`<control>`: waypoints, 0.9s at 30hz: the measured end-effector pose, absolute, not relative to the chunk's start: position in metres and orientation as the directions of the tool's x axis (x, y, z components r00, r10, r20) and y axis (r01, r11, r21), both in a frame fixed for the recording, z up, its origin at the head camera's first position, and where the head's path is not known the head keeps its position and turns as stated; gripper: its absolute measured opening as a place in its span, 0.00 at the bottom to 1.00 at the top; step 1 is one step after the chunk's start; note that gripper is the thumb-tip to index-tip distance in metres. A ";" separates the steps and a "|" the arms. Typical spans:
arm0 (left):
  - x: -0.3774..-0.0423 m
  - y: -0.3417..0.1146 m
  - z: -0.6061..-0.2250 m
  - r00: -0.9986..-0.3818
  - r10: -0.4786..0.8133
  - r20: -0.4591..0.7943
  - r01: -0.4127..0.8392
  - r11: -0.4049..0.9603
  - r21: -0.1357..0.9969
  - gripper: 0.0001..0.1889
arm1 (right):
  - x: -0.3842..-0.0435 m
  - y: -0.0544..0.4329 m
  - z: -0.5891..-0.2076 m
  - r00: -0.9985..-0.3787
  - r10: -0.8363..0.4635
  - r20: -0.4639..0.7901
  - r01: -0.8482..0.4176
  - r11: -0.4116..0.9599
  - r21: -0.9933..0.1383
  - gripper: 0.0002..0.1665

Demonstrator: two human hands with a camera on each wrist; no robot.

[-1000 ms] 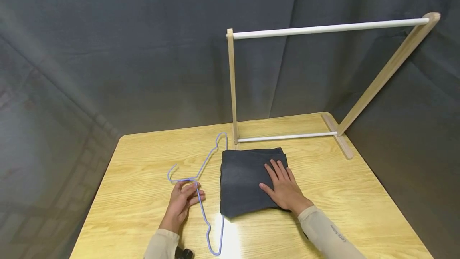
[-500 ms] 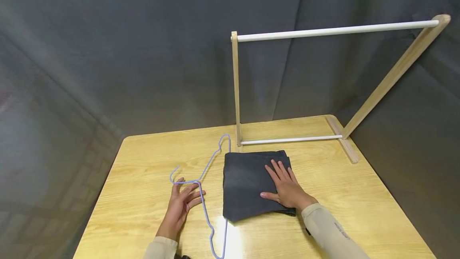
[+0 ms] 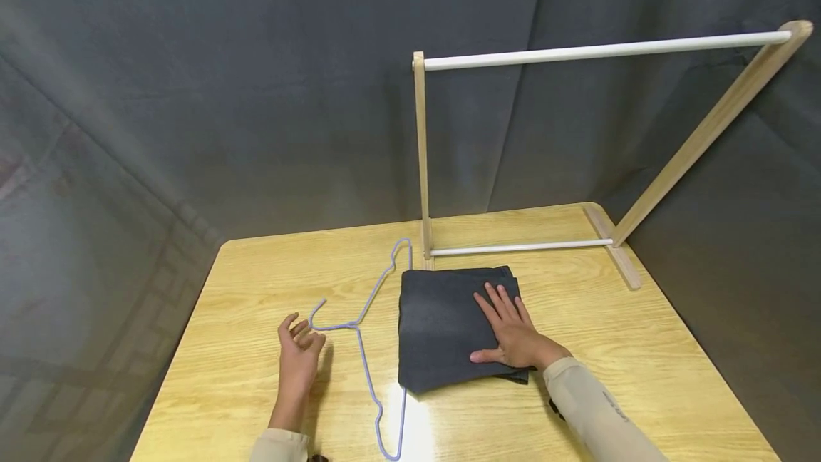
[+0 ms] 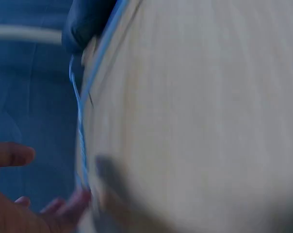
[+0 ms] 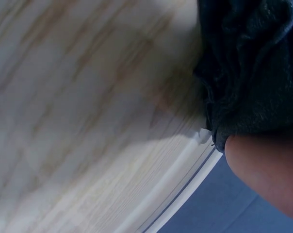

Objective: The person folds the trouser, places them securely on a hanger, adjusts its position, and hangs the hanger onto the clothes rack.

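A lavender wire clothes hanger (image 3: 367,371) lies on the wooden table, its hook pointing left. Part of its long bottom bar is hidden under a folded dark grey cloth (image 3: 436,334). Just left of the hook is my left hand (image 3: 298,358), fingers loosely bent and holding nothing. In the left wrist view the hanger (image 4: 80,126) runs up from beside the fingertips (image 4: 76,206). My right hand (image 3: 513,337) rests on the cloth's right part, palm down with fingers spread. The right wrist view shows creased dark cloth (image 5: 258,73) above a bit of that hand (image 5: 265,170).
Behind the cloth stands a rack with wooden uprights (image 3: 422,155) and a white top rail (image 3: 603,51). A lower white rail (image 3: 519,247) runs close over the table (image 3: 256,284). Grey curtains (image 3: 288,91) hang around the back and sides.
My left hand has come off the hanger's neck and moved left, past the hook. The right hand stays on the cloth. The hanger and cloth lie nearly as before.
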State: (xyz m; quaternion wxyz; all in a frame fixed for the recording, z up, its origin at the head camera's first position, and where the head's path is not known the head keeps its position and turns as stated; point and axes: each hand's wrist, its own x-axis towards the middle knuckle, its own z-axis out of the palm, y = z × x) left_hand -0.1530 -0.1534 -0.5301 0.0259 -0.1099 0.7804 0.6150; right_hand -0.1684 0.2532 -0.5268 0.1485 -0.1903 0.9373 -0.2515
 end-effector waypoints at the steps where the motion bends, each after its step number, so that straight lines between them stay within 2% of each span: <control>1: -0.155 -0.146 -0.526 -0.979 -0.144 -0.142 -0.179 0.294 0.939 0.38 | -0.168 0.253 -0.526 -0.882 -0.432 -0.190 -0.278 0.802 -0.529 0.70; 5: -0.160 -0.107 -0.517 -0.999 -0.032 0.012 -0.007 0.535 0.845 0.34 | -0.169 0.254 -0.524 -0.879 -0.430 -0.209 -0.267 0.805 -0.530 0.72; 9: -0.162 -0.063 -0.513 -0.972 0.216 0.091 0.217 0.678 0.702 0.33 | -0.169 0.256 -0.527 -0.883 -0.430 -0.186 -0.277 0.800 -0.532 0.72; 12: -0.163 -0.036 -0.516 -0.918 0.393 0.062 0.356 0.741 0.570 0.40 | -0.169 0.256 -0.529 -0.886 -0.439 -0.148 -0.297 0.784 -0.546 0.72; 15: -0.165 -0.016 -0.526 -0.865 0.501 -0.009 0.452 0.788 0.418 0.41 | -0.168 0.256 -0.529 -0.892 -0.431 -0.135 -0.299 0.789 -0.537 0.72; 20: -0.166 -0.002 -0.541 -0.851 0.519 -0.081 0.485 0.837 0.254 0.36 | -0.168 0.254 -0.529 -0.901 -0.406 -0.153 -0.288 0.823 -0.490 0.71; 27: -0.163 -0.007 -0.555 -0.838 0.545 0.018 0.539 0.823 0.178 0.38 | -0.168 0.252 -0.529 -0.906 -0.394 -0.153 -0.284 0.835 -0.471 0.71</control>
